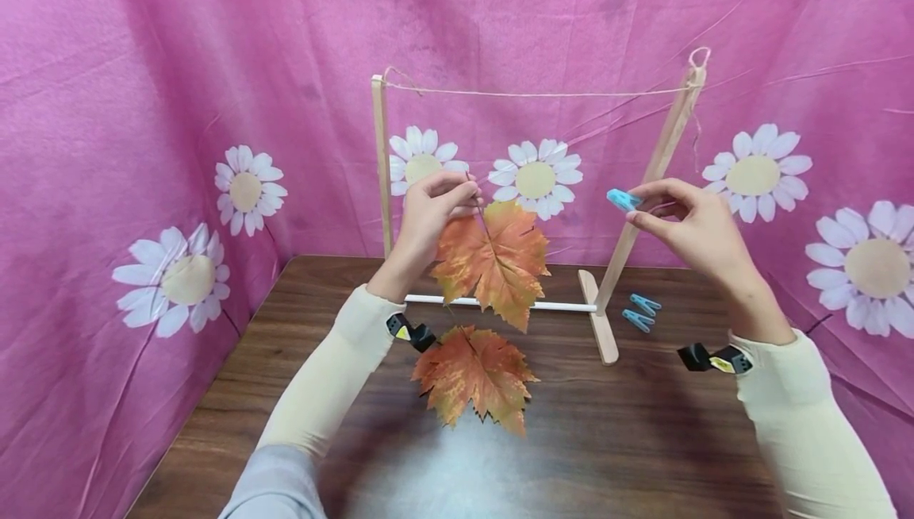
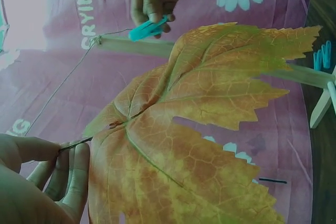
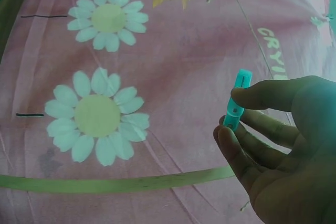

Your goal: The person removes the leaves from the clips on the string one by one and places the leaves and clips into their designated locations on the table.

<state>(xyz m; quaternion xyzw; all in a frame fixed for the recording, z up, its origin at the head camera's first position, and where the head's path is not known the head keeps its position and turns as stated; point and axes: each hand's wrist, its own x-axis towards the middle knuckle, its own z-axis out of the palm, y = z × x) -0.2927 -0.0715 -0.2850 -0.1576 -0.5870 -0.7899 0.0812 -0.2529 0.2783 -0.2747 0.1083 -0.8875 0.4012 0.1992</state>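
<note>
My left hand [image 1: 441, 205] pinches the thin stem of an orange artificial maple leaf [image 1: 493, 261], which hangs in the air in front of the wooden frame. In the left wrist view the leaf [image 2: 178, 114] spreads wide, its dark stem between thumb and fingers. My right hand [image 1: 689, 217] holds a blue clothespin [image 1: 624, 200] between thumb and fingertips, near the right post. The right wrist view shows this clothespin [image 3: 238, 98] upright in the grip. Below the held leaf, a second orange leaf [image 1: 474, 376] appears over the table. Twine [image 1: 535, 94] runs between the posts, above both hands.
The frame's left post [image 1: 381, 162] and right post [image 1: 660, 154] stand at the back of the wooden table [image 1: 286, 392]. A white rod [image 1: 564, 307] joins them low down. Two blue clothespins [image 1: 641, 311] lie right of the frame's foot [image 1: 603, 336]. A pink flowered cloth [image 1: 300, 51] hangs behind.
</note>
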